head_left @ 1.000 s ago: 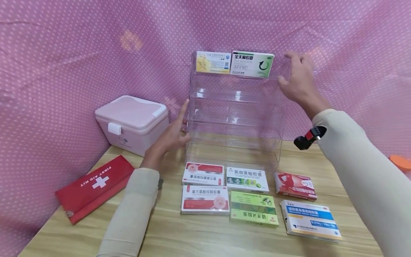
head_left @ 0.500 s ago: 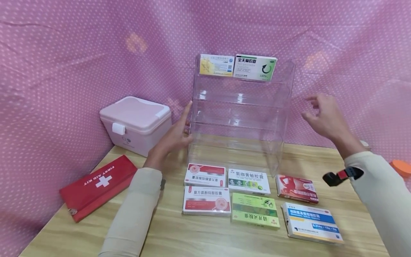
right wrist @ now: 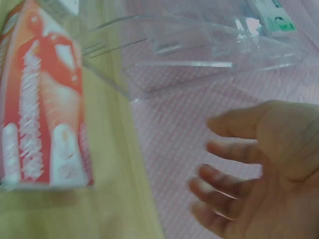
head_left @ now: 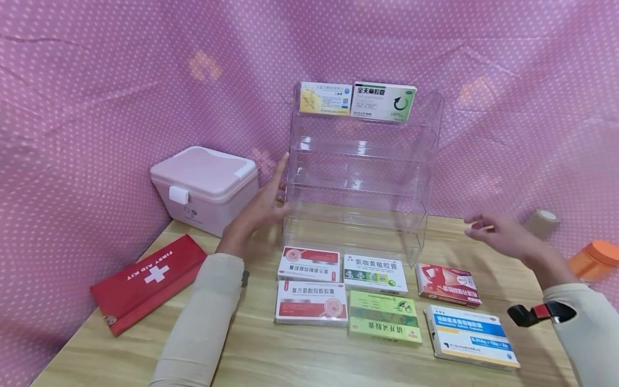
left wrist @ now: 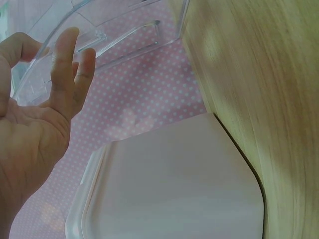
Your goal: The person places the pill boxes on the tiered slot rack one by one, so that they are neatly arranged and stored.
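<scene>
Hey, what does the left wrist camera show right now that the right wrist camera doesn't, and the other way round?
Only the left wrist view shows the left hand, fingers at the rack's side, and the plain side of the pink storage box.

Only the right wrist view shows the right hand, holding nothing, the red-and-white box on the left, and part of a green-and-white box at the top right.

Both share the clear rack, the wooden table and the pink dotted cloth.
</scene>
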A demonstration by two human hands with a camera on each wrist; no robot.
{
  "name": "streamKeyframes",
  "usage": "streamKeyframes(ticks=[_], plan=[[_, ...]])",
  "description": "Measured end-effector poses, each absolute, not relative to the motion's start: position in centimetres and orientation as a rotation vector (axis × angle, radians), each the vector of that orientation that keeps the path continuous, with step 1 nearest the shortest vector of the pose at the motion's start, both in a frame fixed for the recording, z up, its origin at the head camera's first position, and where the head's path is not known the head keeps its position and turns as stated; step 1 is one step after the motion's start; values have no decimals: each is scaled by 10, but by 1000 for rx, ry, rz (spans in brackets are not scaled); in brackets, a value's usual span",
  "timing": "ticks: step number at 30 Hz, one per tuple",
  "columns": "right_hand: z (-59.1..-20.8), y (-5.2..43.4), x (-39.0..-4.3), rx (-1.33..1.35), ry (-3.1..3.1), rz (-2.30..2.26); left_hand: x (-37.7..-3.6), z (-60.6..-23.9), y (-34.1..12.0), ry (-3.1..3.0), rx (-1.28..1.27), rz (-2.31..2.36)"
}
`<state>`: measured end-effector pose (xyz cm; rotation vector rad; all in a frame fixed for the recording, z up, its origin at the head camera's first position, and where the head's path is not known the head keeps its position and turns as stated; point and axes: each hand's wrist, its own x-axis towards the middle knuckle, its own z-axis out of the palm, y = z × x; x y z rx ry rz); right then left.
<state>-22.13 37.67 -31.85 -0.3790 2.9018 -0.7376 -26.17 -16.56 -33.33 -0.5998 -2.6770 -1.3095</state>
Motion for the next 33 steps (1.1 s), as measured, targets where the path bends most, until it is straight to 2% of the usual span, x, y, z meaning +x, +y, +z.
streamKeyframes(ticks=[14,33], plan=[[-365,409,-196,-321,2486,-900,-261,-332,-165,-2664,-609,-1311],[-381,424,-183,-529,2456,-968,-263,-334,-164,-2700,-568,-1304]])
